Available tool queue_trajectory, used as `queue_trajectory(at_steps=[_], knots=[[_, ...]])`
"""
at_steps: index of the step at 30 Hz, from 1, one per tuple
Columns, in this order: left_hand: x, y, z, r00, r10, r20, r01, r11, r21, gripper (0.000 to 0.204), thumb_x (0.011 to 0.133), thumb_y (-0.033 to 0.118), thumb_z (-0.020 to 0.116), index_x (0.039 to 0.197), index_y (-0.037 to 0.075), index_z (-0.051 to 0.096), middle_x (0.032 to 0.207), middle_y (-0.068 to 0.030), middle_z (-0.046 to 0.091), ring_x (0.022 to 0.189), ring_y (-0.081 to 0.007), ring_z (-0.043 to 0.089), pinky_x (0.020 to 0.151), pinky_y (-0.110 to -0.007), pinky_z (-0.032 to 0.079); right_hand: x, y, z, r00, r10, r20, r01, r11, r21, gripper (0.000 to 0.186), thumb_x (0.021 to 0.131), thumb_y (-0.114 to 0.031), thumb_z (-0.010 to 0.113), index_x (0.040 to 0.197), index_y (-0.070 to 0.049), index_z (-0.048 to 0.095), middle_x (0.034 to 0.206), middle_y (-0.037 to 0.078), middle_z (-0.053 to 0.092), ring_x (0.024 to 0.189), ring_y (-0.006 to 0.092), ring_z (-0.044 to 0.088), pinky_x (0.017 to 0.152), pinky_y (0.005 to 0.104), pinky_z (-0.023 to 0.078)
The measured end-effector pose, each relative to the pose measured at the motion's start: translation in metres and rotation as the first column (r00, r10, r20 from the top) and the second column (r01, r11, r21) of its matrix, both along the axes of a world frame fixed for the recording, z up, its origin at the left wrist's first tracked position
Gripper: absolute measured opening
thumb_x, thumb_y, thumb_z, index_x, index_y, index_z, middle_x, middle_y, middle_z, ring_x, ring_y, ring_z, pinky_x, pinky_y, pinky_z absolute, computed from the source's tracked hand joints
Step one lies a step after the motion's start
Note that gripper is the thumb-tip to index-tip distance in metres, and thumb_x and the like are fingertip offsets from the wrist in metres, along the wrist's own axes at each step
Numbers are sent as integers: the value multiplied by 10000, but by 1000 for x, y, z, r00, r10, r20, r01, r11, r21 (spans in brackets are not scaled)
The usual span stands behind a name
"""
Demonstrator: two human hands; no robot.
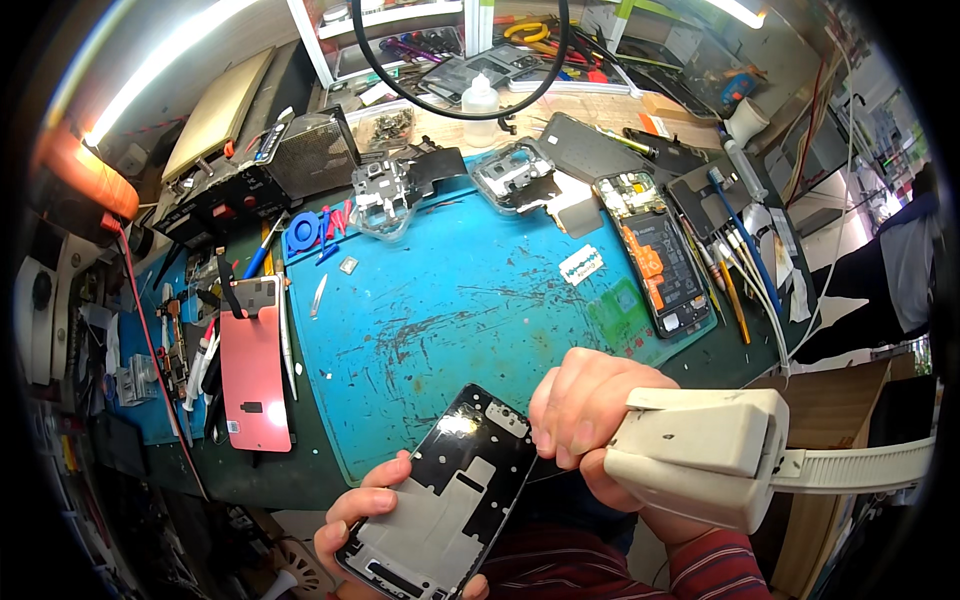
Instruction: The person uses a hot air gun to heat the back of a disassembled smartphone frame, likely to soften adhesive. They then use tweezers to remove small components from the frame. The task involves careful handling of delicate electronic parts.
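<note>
The left hand [358,505], at 7 o'clock from the centre of the view, grasps a black-and-silver phone frame [435,505], which lies tilted at 6 o'clock. The right hand [590,400], between 4 and 5 o'clock, has its fingers curled at the frame's edge; a cream casing [690,450] partly hides it, and what it grasps cannot be told. Blue mat [430,290], centre; opened phone [683,262] and razor blade [580,264], between 2 and 3 o'clock; pink panel [253,365], between 8 and 9 o'clock.
</note>
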State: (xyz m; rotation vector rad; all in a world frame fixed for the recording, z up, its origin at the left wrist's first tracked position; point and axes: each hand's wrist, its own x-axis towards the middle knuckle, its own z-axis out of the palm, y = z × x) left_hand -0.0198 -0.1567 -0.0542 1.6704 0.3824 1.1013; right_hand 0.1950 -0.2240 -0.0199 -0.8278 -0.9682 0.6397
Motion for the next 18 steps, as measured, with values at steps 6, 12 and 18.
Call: queue_trajectory(at_steps=[6, 12, 18], knots=[[-3, -4, -3, 997, 72, -14, -73, 996, -42, 1155, 570, 499, 941, 1372, 112, 205, 1271, -79, 369, 1245, -329, 478, 1056, -507, 462, 2, -1, 2, 1000, 11, -2, -11, 1000, 16, 164, 742, 72, 754, 841, 19, 634, 800, 104, 624, 763, 243, 620, 691, 355, 520], [2, -10, 2, 992, 127, -25, -129, 987, -94, 1146, 573, 525, 931, 1367, 113, 214, 1261, -75, 371, 1232, -322, 482, 1048, -509, 465, 0, -2, 9, 1000, -13, -25, 12, 999, -34, 182, 704, 124, 739, 797, 4, 638, 779, 101, 624, 745, 229, 617, 667, 335, 516], [4, -12, 0, 986, 167, -13, -167, 981, -103, 1139, 588, 541, 916, 1374, 117, 209, 1253, -79, 370, 1228, -322, 479, 1043, -509, 466, 0, -2, 7, 999, -21, -26, 20, 1000, -24, 184, 700, 123, 740, 794, 2, 639, 771, 92, 627, 737, 227, 616, 660, 335, 515]])
